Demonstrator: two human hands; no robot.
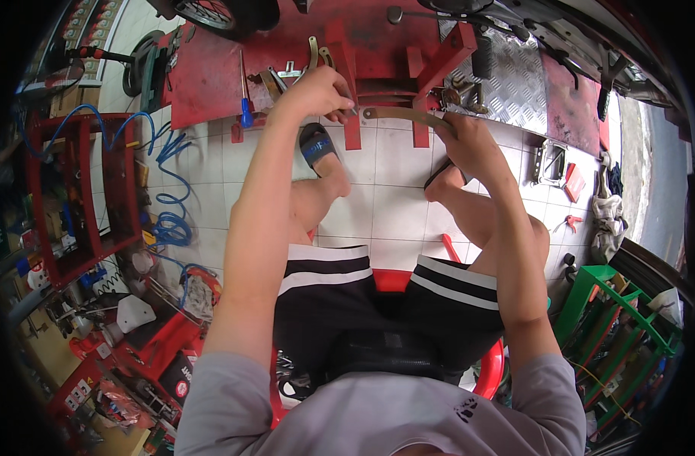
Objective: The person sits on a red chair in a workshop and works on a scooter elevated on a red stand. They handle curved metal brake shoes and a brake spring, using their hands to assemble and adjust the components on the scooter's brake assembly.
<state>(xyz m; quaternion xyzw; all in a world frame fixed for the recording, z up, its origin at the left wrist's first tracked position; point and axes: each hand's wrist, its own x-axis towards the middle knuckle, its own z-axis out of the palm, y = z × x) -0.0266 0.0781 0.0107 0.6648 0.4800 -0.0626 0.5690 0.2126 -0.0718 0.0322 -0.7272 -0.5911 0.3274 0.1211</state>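
My right hand point(473, 146) is closed round one end of a curved, flat, brass-coloured metal bar point(402, 114). The bar points left, and a round hole shows at its far end. To the left of that end is my left hand point(317, 93), its fingers drawn together. A small dark tip shows by the fingertips, too small to name. Just beyond this hand, more curved brass-coloured pieces point(314, 52) rest on the red platform point(203, 80). A screwdriver with a blue handle point(246, 114) lies left of it, beside several metal tools.
A red metal stand point(348, 99) rises at the platform's front edge. A motorcycle wheel point(224, 14) is at the far side. Blue coiled hose point(173, 228) and a red frame point(89, 251) stand left. A green rack point(583, 304) is at right; I sit on a red chair point(393, 280).
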